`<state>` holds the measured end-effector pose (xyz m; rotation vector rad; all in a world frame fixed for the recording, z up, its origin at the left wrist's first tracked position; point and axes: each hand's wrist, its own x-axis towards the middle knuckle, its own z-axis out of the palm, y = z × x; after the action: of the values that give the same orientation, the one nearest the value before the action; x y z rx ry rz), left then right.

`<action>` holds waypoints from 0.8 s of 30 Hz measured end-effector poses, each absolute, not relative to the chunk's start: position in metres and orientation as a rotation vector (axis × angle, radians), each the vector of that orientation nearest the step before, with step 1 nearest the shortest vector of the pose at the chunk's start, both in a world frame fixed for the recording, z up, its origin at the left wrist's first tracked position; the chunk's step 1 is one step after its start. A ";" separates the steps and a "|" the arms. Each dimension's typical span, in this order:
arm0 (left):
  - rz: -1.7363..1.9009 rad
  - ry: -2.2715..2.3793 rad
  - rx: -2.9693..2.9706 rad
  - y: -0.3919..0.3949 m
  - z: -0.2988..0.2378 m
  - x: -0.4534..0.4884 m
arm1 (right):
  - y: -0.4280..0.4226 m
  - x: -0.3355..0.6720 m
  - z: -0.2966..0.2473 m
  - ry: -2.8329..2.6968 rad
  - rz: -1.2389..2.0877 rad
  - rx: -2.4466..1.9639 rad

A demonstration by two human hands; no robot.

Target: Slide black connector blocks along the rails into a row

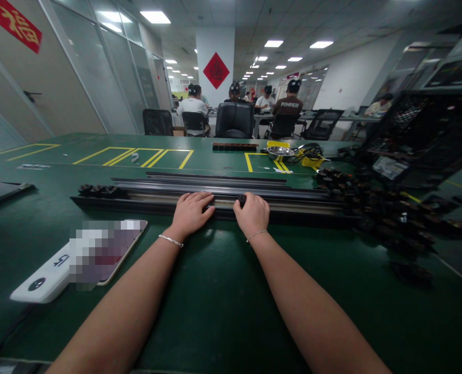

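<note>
A long black rail (293,208) with a pale inner channel lies across the green table in front of me. My left hand (191,214) rests over it, fingers stretched across the channel and thumb apart. To its right, my right hand (253,213) is closed on a small black part (241,198) at the channel; its exact shape is mostly hidden by my fingers. Several similar black parts (102,191) sit in a row at the rail's left end. A big heap of dark parts (394,218) lies around the right end.
Behind the rail lie more dark strips (215,180). A white power bank (46,275) and a phone (132,234) are left of my forearm. Farther back are a metal bowl (281,151), a row of dark parts (234,147) and a black open case (413,130). People sit beyond.
</note>
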<state>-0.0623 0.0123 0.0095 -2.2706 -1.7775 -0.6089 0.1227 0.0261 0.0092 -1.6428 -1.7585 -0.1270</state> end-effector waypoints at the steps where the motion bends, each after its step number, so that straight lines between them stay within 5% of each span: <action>1: -0.609 -1.777 -2.270 0.012 0.010 -0.062 | 0.026 0.123 0.009 -1.757 -0.129 -1.645; 24: -0.600 -1.767 -2.279 0.012 0.010 -0.063 | 0.026 0.132 0.011 -1.724 -0.138 -1.682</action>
<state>-0.0628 0.0116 0.0104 -2.2789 -1.7675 -0.6002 0.1318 0.0263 0.0111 -1.6817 -1.7242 -0.1383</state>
